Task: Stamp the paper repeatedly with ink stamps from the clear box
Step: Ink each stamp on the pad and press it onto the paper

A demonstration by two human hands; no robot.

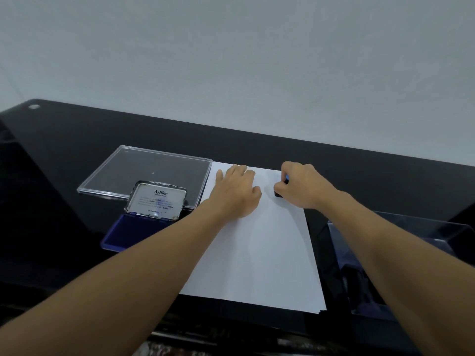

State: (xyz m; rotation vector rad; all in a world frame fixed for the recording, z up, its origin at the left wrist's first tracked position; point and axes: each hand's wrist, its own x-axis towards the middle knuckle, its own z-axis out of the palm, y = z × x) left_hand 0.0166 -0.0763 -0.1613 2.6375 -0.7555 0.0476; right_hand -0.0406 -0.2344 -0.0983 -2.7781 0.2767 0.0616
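The right hand (300, 186) grips a stamp (279, 193) on the paper's (257, 253) far right corner, apparently pressing; the left hand (236, 191) lies flat, nearer the ink pad (120, 232).

Glossy black table (77, 140); matt white paper (257, 253); clear glossy plastic lid (144, 170) at its 10 o'clock; ink pad (120, 235) of matt blue felt with shiny, chipped metal cover (156, 199); clear plastic box (411, 224) at 3 o'clock.

A black table (77, 140) carries paper (257, 253), open ink pad (128, 235), clear lid (144, 173), clear box (411, 222).
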